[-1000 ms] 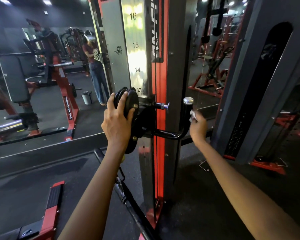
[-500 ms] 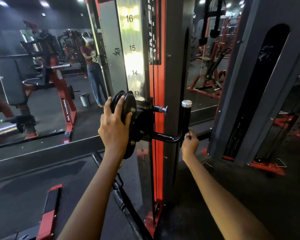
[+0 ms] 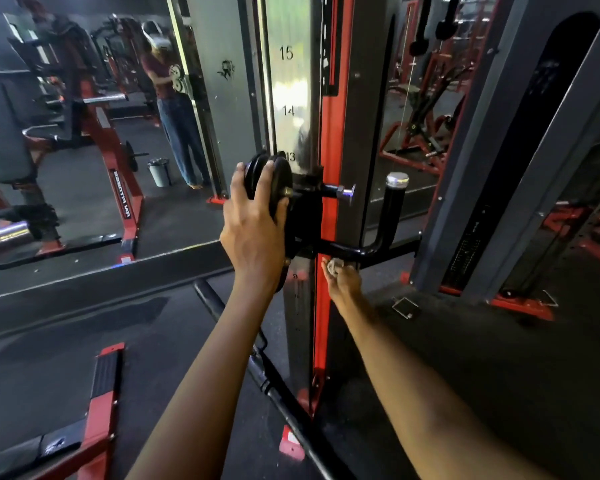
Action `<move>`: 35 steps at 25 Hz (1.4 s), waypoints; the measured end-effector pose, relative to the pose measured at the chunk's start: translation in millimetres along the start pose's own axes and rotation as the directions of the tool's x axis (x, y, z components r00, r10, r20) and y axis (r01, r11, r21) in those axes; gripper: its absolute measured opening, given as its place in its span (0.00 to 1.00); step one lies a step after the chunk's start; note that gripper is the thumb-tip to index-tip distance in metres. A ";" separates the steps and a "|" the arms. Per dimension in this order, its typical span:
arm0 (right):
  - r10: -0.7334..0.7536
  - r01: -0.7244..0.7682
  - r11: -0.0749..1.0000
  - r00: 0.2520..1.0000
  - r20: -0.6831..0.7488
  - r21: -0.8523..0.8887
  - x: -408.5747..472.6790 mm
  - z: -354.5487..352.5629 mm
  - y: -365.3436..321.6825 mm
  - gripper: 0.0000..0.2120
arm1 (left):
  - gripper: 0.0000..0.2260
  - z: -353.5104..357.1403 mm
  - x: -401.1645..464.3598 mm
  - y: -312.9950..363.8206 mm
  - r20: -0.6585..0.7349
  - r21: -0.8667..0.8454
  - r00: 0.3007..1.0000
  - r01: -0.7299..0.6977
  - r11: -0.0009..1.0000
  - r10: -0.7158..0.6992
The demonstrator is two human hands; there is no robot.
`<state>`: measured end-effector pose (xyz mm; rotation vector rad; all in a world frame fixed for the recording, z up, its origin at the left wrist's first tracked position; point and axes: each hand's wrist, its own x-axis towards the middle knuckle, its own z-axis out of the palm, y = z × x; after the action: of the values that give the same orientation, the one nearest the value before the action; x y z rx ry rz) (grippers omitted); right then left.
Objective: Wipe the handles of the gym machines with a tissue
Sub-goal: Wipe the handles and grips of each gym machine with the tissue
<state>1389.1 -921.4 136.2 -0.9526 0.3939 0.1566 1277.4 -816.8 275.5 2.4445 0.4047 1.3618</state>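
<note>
The left hand (image 3: 253, 226) is laid over the black round pulley housing (image 3: 272, 188) on the carriage of the cable machine; its fingers are curled over the housing's top edge and its thumb lies against the near face, so the housing is gripped. The right hand (image 3: 343, 277) is held lower, just under the horizontal run of the black L-shaped handle (image 3: 378, 244); a crumpled white tissue (image 3: 334, 266) is pinched in its curled fingers and is pressed up against the underside of the bar, close to where the bar leaves the carriage. The handle's upright part is seen rising to a chrome end cap (image 3: 397, 179), untouched by either hand; a chrome-tipped pin knob (image 3: 347, 194) projects from the carriage between the housing and that upright part. The two hands are kept apart, one on each side of the red and grey upright column (image 3: 329, 133), on which a polished strip (image 3: 290, 98) is marked with the numbers 13, 14 and 15. A mirror (image 3: 84, 133) is seen to the left; a person in a dark red top and jeans and a small grey bin (image 3: 159, 172) are reflected in it. A red and black footplate (image 3: 103, 393) is seen on the dark floor at lower left.
</note>
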 end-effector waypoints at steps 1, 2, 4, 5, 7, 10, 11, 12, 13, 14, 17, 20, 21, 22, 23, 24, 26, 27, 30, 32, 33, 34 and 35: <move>-0.018 0.018 0.998 1.000 0.001 -0.066 1.3 -3.1 0.1 0.14 | 0.23 -0.1 0.1 -1.7 0.004 0.001 1.000 -0.002 1.000 0.002; -0.013 0.013 0.995 1.000 0.003 -0.096 -0.3 -7.0 -2.9 0.14 | 0.23 0.1 0.2 -3.9 0.005 0.002 1.000 -0.010 1.000 0.010; -0.031 0.019 0.965 0.999 -0.040 -0.263 -3.7 -24.0 -11.7 0.13 | 0.24 -0.7 -1.0 -6.9 0.018 0.006 0.999 -0.029 1.000 0.029; -0.061 0.030 0.936 0.995 -0.075 -0.349 -6.9 -34.4 -15.8 0.12 | 0.24 -1.1 -1.8 -7.8 0.035 0.011 0.999 -0.029 1.000 0.028; -0.151 0.078 0.836 0.984 -0.091 -0.543 -15.5 -51.7 -26.4 0.09 | 0.24 -1.3 -3.2 -8.9 0.082 0.025 0.997 -0.010 1.000 0.008; -0.413 0.240 0.350 0.907 0.081 -0.906 -37.8 -79.7 -49.9 0.07 | 0.25 -0.3 -6.9 -12.5 0.111 0.031 0.994 0.007 0.999 -0.010; -0.452 0.280 0.138 0.872 0.191 -0.950 -49.6 -89.5 -59.3 0.08 | 0.26 -0.1 -10.5 -12.4 0.094 0.055 0.996 -0.007 0.998 0.002; -0.466 0.298 -0.020 0.842 0.273 -0.954 -60.7 -98.7 -69.7 0.09 | 0.28 -0.7 -16.3 -8.8 0.068 0.098 0.997 -0.041 0.994 0.034; -0.469 0.304 -0.117 0.822 0.323 -0.945 -71.3 -105.9 -80.2 0.11 | 0.29 -0.2 -24.4 -3.7 0.053 0.139 0.995 -0.085 0.987 0.079; -0.478 0.314 -0.182 0.800 0.363 -0.932 -79.5 -113.0 -90.1 0.13 | 0.31 1.3 -34.9 4.2 0.056 0.150 0.990 -0.136 0.979 0.129; -0.483 0.338 -0.290 0.756 0.441 -0.896 -107.2 -139.4 -127.3 0.12 | 0.31 3.0 -74.5 52.5 0.120 0.089 0.953 -0.288 0.953 0.277; -0.500 0.302 -0.342 0.743 0.444 -0.890 -133.4 -175.2 -161.9 0.11 | 0.30 4.7 -111.6 108.5 0.331 0.087 0.871 -0.412 0.907 0.364; -0.501 0.271 -0.361 0.751 0.431 -0.892 -144.2 -190.1 -172.0 0.13 | 0.30 4.7 -124.5 126.1 0.407 0.086 0.835 -0.438 0.895 0.370; -0.494 0.236 -0.378 0.767 0.411 -0.895 -152.5 -203.8 -180.5 0.16 | 0.31 4.7 -136.4 141.3 0.464 0.078 0.805 -0.453 0.888 0.370; -0.478 0.209 -0.395 0.785 0.395 -0.894 -159.2 -217.9 -187.4 0.18 | 0.31 3.8 -148.6 154.7 0.506 0.067 0.780 -0.460 0.885 0.368; -0.470 0.195 -0.410 0.792 0.389 -0.891 -167.7 -235.7 -195.6 0.17 | 0.31 1.0 -162.8 170.0 0.541 0.048 0.756 -0.464 0.884 0.368; -0.485 0.167 -0.423 0.789 0.378 -0.890 -186.4 -270.8 -211.8 0.13 | 0.31 -5.8 -190.1 197.8 0.589 -0.003 0.714 -0.466 0.885 0.378; -0.501 0.147 -0.421 0.785 0.365 -0.895 -196.6 -287.5 -218.8 0.11 | 0.31 -9.4 -202.9 210.3 0.608 -0.019 0.694 -0.473 0.881 0.386; -0.539 0.116 -0.387 0.777 0.326 -0.915 -220.8 -329.6 -235.5 0.16 | 0.29 -12.7 -232.8 241.3 0.651 -0.056 0.641 -0.493 0.868 0.406; -0.562 0.053 -0.377 0.780 0.274 -0.925 -231.3 -349.2 -246.5 0.16 | 0.28 -9.6 -243.4 260.5 0.671 -0.084 0.614 -0.494 0.865 0.416; -0.570 0.011 -0.375 0.786 0.240 -0.927 -234.4 -358.6 -252.9 0.15 | 0.26 -6.7 -247.2 271.4 0.676 -0.112 0.603 -0.484 0.868 0.424; -0.580 -0.028 -0.375 0.787 0.211 -0.927 -237.5 -368.0 -259.5 0.14 | 0.25 -2.8 -250.6 282.1 0.677 -0.146 0.596 -0.466 0.873 0.432; -0.591 -0.066 -0.380 0.784 0.187 -0.923 -239.1 -377.6 -264.9 0.14 | 0.24 1.2 -254.4 292.4 0.675 -0.181 0.593 -0.443 0.878 0.439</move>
<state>1151.9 -1372.3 237.6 -2.9651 0.3089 -0.3842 1176.4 -1182.7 197.0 2.9348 -0.4274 0.4223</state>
